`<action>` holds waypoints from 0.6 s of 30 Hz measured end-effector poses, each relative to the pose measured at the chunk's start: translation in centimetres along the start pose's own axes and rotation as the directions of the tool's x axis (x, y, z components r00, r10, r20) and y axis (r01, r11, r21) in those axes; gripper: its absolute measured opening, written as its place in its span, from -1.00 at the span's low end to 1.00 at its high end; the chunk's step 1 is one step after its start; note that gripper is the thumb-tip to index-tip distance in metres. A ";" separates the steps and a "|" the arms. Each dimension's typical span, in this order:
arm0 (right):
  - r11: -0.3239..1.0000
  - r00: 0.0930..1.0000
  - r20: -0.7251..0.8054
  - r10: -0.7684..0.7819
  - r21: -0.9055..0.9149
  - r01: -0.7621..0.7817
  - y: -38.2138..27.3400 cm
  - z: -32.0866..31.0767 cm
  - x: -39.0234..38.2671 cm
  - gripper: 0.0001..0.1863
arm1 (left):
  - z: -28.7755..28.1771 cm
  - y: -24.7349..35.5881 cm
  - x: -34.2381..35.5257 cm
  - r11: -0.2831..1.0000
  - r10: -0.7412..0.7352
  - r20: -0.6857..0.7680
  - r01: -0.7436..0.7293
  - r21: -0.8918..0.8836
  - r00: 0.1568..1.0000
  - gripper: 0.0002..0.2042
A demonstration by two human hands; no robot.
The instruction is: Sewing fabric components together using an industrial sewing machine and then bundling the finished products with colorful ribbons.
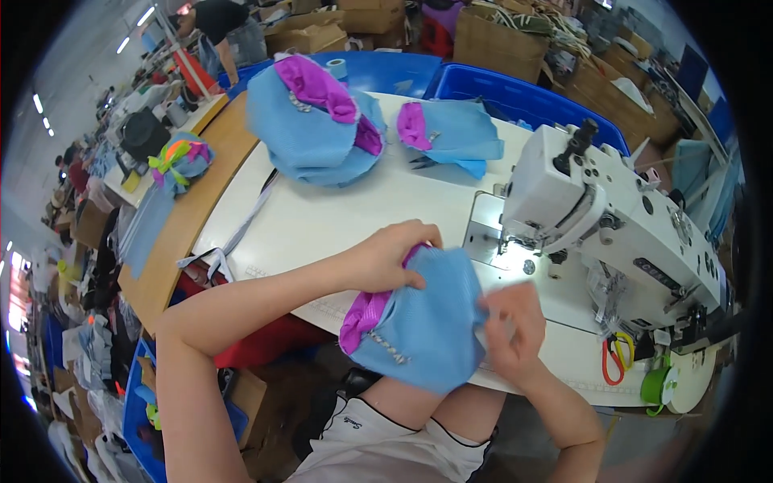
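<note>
A light blue fabric piece (439,318) with a magenta band and a short patterned cord hangs over the table's front edge, above my lap. My left hand (398,256) is closed on its upper left edge, thumb on the blue side. At the piece's right edge is my right hand (515,332), its fingers curled and smeared by motion; whether it pinches the cloth cannot be made out. A white sewing machine (596,217) stands to the right, its lit needle area beyond my right hand.
On the white table (338,213) lie a stack of blue and magenta pieces (314,153) and another similar piece (463,133). Red- and yellow-handled scissors (616,358) and a green spool (659,385) sit at the right. A blue bin (555,105) stands behind; a grey strap (241,229) lies left.
</note>
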State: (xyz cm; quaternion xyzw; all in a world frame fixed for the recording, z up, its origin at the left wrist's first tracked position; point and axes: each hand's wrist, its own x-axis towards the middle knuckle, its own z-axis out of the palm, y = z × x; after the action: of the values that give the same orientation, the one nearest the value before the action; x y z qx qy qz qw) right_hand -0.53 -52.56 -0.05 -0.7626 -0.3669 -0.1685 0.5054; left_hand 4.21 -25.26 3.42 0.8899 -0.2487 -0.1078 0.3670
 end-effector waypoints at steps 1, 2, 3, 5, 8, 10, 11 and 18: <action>0.975 0.969 -0.105 0.223 0.041 -0.220 -0.1 0.4 0.6 -0.65 | 0.0 1.6 0.3 0.997 0.075 0.057 -0.073 -0.039 0.996 -0.52; 0.827 0.869 0.000 0.495 0.307 -0.471 -0.4 0.4 0.8 -0.60 | 0.0 3.3 0.6 0.996 0.085 0.117 -0.080 -0.045 0.989 -0.53; 0.707 0.815 0.142 0.563 0.428 -0.563 0.3 0.1 0.7 -0.59 | 0.3 4.2 0.8 0.994 0.102 0.132 -0.096 -0.051 0.986 -0.53; 0.482 0.737 0.366 0.568 0.578 -0.658 1.6 -0.6 0.6 -0.58 | 0.9 5.1 1.3 0.946 0.314 0.101 -0.302 -0.118 0.944 -0.52; 0.364 0.655 0.479 0.585 0.566 -0.740 0.6 -0.7 0.8 -0.70 | 0.1 5.0 1.8 0.950 0.042 0.227 0.031 -0.310 0.973 -0.45; 0.373 0.717 0.404 0.569 0.650 -0.662 0.3 -0.6 0.6 -0.79 | -0.6 4.5 2.2 0.958 -0.017 0.355 0.117 -0.262 0.935 -0.52; 0.490 0.761 0.298 0.576 0.620 -0.613 0.2 -0.7 0.5 -0.79 | -0.7 4.4 2.3 0.896 -0.130 0.502 0.318 -0.309 0.855 -0.55; 0.782 0.876 0.059 0.479 0.424 -0.457 -0.2 -1.3 -0.4 -0.72 | 0.6 4.1 2.3 0.449 -0.116 0.500 0.495 -0.744 0.858 -0.64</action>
State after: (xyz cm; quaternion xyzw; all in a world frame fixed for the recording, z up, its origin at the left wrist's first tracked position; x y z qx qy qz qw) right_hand -0.83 -53.85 0.38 -0.6962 -0.1806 0.0265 0.6942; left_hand 4.47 -29.33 5.93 0.5823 -0.0598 -0.4505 0.6741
